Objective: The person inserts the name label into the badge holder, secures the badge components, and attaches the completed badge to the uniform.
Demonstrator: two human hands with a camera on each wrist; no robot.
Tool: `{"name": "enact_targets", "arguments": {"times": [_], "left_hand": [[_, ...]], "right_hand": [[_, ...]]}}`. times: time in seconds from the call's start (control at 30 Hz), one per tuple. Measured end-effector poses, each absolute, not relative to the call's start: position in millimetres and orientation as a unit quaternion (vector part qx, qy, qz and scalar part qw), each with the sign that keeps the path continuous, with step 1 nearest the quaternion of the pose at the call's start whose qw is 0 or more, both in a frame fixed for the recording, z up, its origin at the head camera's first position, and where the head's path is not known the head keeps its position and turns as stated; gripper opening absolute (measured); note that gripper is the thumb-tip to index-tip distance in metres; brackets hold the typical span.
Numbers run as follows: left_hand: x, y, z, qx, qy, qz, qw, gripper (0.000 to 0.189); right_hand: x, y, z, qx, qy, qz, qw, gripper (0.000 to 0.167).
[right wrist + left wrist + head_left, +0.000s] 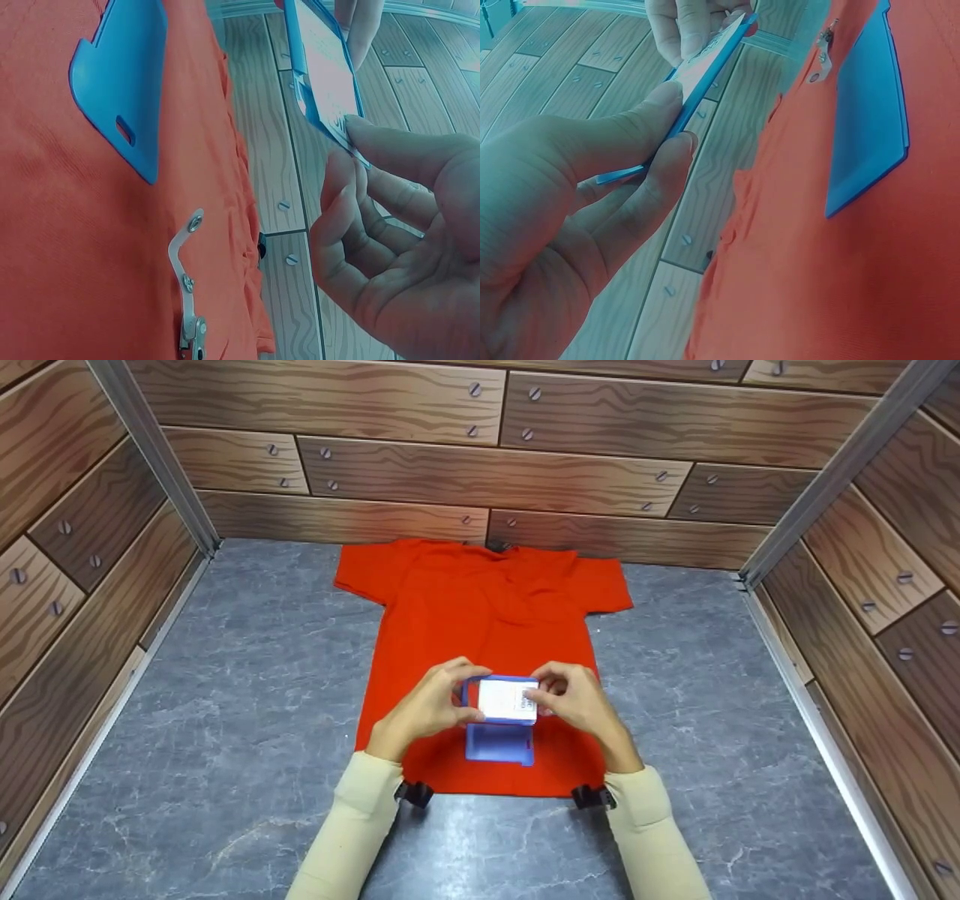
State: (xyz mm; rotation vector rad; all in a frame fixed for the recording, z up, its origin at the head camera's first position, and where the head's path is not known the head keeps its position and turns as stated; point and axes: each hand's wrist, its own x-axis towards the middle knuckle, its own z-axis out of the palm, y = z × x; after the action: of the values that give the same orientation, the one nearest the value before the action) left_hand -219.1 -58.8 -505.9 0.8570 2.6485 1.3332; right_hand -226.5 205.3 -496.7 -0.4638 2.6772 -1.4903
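Observation:
My left hand [431,701] grips the left end of a blue plastic card holder [470,690], its thumb on the near edge and a finger on the far edge. A white card [501,701] with dark print at its right end lies in the holder, short of the holder's left end. My right hand [577,697] pinches the card's right end, the thumb on the printed face and fingers behind, as the right wrist view shows. A second blue plastic piece [499,744], with a slot [125,130] near one end, rests on a red T-shirt [480,637] below the holder.
The T-shirt lies spread on the grey marbled surface [262,660], its collar near the back wall. A metal strap clip [186,283] lies on the shirt by the second blue piece. Wood-patterned walls [420,465] with metal corner posts [154,457] enclose the back and sides.

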Motion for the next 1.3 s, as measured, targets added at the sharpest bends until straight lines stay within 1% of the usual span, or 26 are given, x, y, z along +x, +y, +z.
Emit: {"name": "enact_targets", "arguments": {"times": [0.17, 0.67, 1.3], "left_hand": [[-218.8, -58.8, -506.3, 0.277, 0.860, 0.428, 0.029, 0.060], [-218.7, -58.1, -508.2, 0.286, 0.857, 0.428, 0.027, 0.059], [-218.0, -56.3, -508.4, 0.284, 0.855, 0.433, 0.035, 0.060]], "right_hand": [[-226.2, 204.8, -497.7, -0.151, 0.869, -0.471, 0.015, 0.017], [-226.9, 202.8, -499.3, -0.140, 0.882, -0.450, 0.002, 0.021], [-225.4, 198.4, -499.6, -0.120, 0.896, -0.427, 0.001, 0.025]]}}
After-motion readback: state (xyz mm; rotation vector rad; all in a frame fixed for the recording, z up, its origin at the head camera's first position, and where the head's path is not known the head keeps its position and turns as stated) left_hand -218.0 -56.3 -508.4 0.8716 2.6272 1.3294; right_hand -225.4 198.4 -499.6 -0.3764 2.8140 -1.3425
